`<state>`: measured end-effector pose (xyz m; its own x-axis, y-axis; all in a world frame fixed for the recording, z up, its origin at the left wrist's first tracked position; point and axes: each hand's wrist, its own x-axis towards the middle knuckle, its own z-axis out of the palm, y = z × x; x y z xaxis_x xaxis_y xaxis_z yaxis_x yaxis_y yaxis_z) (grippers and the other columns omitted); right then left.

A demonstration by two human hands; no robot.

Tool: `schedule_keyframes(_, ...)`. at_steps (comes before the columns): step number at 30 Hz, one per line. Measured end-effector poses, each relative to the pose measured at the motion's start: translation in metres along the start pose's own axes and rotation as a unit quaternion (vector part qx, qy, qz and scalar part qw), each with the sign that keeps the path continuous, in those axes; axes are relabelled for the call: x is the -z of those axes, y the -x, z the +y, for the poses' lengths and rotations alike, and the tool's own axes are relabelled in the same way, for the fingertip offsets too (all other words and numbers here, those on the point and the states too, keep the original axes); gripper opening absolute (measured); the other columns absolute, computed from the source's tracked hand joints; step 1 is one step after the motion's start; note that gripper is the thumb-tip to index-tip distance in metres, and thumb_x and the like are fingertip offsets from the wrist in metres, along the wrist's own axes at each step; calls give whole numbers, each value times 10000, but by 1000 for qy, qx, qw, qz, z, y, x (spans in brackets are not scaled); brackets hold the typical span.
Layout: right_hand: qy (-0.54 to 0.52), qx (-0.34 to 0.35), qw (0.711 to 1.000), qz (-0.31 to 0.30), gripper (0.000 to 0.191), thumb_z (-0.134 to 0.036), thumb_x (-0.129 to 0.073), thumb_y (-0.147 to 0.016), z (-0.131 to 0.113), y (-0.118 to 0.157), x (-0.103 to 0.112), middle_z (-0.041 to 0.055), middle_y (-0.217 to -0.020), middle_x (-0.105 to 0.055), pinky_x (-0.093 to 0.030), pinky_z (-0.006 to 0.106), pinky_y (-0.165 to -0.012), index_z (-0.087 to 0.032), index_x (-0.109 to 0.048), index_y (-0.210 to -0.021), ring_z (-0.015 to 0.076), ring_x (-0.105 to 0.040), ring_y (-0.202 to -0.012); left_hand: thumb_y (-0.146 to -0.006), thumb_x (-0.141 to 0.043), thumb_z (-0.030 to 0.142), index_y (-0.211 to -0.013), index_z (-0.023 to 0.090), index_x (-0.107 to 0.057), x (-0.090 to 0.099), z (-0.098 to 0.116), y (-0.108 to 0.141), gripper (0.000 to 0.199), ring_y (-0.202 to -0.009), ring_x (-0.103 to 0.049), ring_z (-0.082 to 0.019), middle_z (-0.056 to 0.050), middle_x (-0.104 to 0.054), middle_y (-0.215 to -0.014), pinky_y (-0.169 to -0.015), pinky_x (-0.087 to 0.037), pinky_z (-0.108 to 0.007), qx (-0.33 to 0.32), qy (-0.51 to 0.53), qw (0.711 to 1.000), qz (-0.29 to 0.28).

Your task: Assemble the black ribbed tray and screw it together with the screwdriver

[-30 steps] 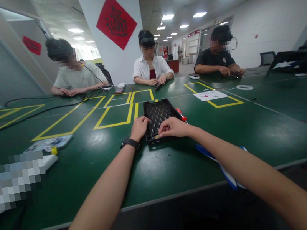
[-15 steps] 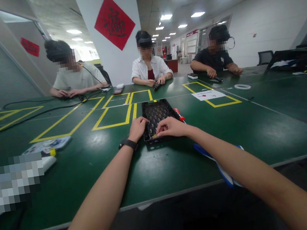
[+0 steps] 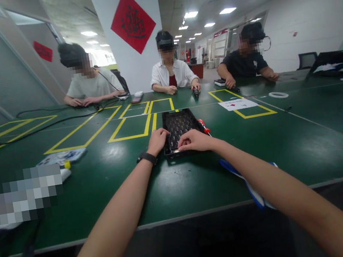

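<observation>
A black rectangular tray-like case (image 3: 183, 154) lies on the green table, its inside patterned with many small marks. My left hand (image 3: 158, 141) rests at its left edge, the fingers closed on the rim, with a dark band on the wrist. Over the near right part of the case is my right hand (image 3: 194, 140), fingertips pinched together low inside it. Next to those fingertips lies a small pale piece (image 3: 176, 151) at the near edge; whether the fingers hold something is too small to tell. A red-handled tool (image 3: 204, 127) lies along the case's right side.
A blue and white object (image 3: 252, 191) is under my right forearm at the table's front edge. A white sheet (image 3: 237, 104) and a white ring (image 3: 278, 94) lie at the back right. Three people sit across the table. A flat patterned box (image 3: 74, 155) is on the left.
The view has shifted slightly, so the scene sits further right. My hands keep nearly the same places at the case. The middle person's hands have moved apart, one on a dark tool.
</observation>
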<state>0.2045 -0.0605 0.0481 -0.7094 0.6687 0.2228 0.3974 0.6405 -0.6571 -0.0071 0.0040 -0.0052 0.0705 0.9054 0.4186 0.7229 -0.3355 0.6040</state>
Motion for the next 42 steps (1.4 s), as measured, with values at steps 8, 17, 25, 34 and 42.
schedule_keyframes(8, 19, -1, 1000, 4, 252, -308, -662, -731, 0, -1, -1, 48, -699, -670, -404, 207, -598, -93, -720, -850, 91, -545, -612, -807, -349, 211, -809, 157, -698, 1, 5, 2, 354, -905, -576, -195, -59, -686, -920, -877, -439, -306, 0, -6, 1000, 2)
schedule_keyframes(17, 7, 3, 1000, -25, 281, -324, -656, -743, 6, -3, -1, 49, -731, -677, -374, 205, -574, -95, -716, -896, 79, -500, -592, -804, -355, 216, -817, 159, -696, -1, 0, 0, 345, -908, -571, -194, -57, -683, -924, -870, -443, -304, 4, -1, 1000, 0)
schedule_keyframes(25, 24, 8, 1000, -12, 288, -338, -669, -732, 4, -3, 0, 56, -719, -684, -375, 203, -573, -94, -727, -875, 85, -518, -588, -804, -353, 223, -813, 165, -695, 0, 1, 1, 347, -916, -568, -196, -57, -681, -928, -874, -441, -306, 7, 1, 1000, 1)
schedule_keyframes(34, 42, 26, 999, 10, 264, -309, -639, -758, 6, -3, 0, 68, -749, -707, -395, 208, -598, -91, -740, -870, 98, -553, -611, -811, -344, 233, -818, 167, -694, 0, 2, 1, 356, -923, -575, -196, -58, -682, -918, -869, -440, -302, 4, -9, 1000, 2)
schedule_keyframes(42, 50, 29, 998, 4, 253, -318, -656, -739, 3, -2, 0, 63, -741, -707, -386, 205, -591, -103, -750, -834, 97, -549, -607, -800, -352, 215, -803, 166, -692, 1, 4, 2, 343, -910, -581, -191, -52, -691, -921, -871, -438, -292, 1, -8, 1000, -2)
